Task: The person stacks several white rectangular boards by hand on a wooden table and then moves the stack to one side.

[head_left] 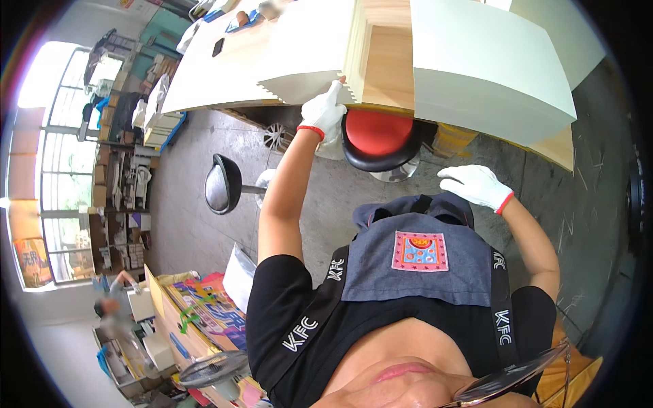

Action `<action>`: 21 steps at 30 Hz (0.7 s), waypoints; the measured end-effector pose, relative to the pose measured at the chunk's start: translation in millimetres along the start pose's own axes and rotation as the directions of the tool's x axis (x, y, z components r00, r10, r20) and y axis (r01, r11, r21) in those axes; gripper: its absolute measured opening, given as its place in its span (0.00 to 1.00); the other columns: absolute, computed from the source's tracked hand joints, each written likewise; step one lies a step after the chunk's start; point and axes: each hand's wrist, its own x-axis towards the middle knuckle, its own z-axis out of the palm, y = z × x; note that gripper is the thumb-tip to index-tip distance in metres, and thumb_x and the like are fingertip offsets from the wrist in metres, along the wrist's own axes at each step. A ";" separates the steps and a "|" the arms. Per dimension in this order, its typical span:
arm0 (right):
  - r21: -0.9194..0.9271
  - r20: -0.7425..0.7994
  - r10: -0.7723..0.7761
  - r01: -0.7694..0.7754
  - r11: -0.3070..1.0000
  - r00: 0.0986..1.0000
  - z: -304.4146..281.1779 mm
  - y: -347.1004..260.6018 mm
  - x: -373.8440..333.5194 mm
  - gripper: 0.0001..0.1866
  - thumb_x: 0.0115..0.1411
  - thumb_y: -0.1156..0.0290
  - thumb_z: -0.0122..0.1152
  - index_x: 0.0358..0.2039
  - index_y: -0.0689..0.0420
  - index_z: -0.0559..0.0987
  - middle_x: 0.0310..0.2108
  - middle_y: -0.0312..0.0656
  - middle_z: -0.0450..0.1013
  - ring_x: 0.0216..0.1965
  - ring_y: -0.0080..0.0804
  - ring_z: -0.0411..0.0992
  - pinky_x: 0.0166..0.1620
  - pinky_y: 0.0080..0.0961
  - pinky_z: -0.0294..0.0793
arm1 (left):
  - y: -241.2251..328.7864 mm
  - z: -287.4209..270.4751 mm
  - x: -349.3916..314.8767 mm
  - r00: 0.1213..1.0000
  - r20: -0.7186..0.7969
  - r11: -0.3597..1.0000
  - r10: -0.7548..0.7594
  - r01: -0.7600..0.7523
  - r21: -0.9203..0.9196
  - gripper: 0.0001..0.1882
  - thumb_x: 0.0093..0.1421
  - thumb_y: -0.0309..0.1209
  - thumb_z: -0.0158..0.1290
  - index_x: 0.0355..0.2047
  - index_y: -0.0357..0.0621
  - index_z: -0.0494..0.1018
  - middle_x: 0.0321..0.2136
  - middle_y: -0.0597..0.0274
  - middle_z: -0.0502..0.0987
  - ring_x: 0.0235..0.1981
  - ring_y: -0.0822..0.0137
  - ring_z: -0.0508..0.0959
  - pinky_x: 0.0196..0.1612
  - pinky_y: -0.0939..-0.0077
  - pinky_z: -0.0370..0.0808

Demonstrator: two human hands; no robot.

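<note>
My left hand (322,113), in a white glove with a red cuff, is at the near right corner of a stack of white sheets (306,44). One finger stretches out along the stack's edge, its tip bare of the glove; the other fingers are partly hidden. The stack's near side looks stepped at its corners. My right hand (477,186), gloved the same way, hangs over the floor in front of my grey apron (367,272). It holds nothing, its fingers stretched out to the left. A second, taller stack of white sheets (486,41) stands on the table's right side.
Between the stacks lies a strip of bare wooden tabletop (389,64). A phone (218,47) rests at the table's left. A red-and-black stool (378,136) stands under the near edge, a black stool (223,185) further left. A fan (214,369) and another person (115,306) are at lower left.
</note>
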 end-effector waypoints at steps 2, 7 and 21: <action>0.020 -0.032 0.023 -0.022 1.000 0.999 10.4 -7.1 6.7 0.23 0.67 0.48 0.48 0.52 0.49 0.79 0.45 0.48 0.79 0.47 0.50 0.77 0.52 0.42 0.74 | -0.6 -9.8 3.2 0.998 0.061 0.999 0.004 -0.006 0.032 0.41 0.55 0.40 0.54 0.70 0.67 0.55 0.36 0.49 0.82 0.39 0.48 0.82 0.43 0.55 0.76; 0.082 -0.064 0.125 -0.119 0.989 0.990 20.4 -33.7 5.5 0.23 0.67 0.48 0.49 0.52 0.49 0.79 0.47 0.48 0.79 0.49 0.50 0.76 0.53 0.42 0.74 | 6.0 -44.7 10.0 0.975 0.197 0.985 0.100 -0.125 0.119 0.40 0.56 0.44 0.52 0.70 0.63 0.56 0.43 0.44 0.81 0.45 0.46 0.81 0.49 0.55 0.76; 0.649 -0.757 0.644 -0.240 0.721 -0.112 -115.9 73.4 -96.1 0.36 0.63 0.31 0.47 0.47 0.55 0.77 0.40 0.45 0.78 0.44 0.42 0.77 0.50 0.35 0.72 | 249.0 -98.4 41.1 0.500 -0.433 0.453 0.750 -0.865 -0.213 0.11 0.62 0.27 0.53 0.45 0.50 0.79 0.39 0.59 0.80 0.44 0.54 0.78 0.47 0.62 0.76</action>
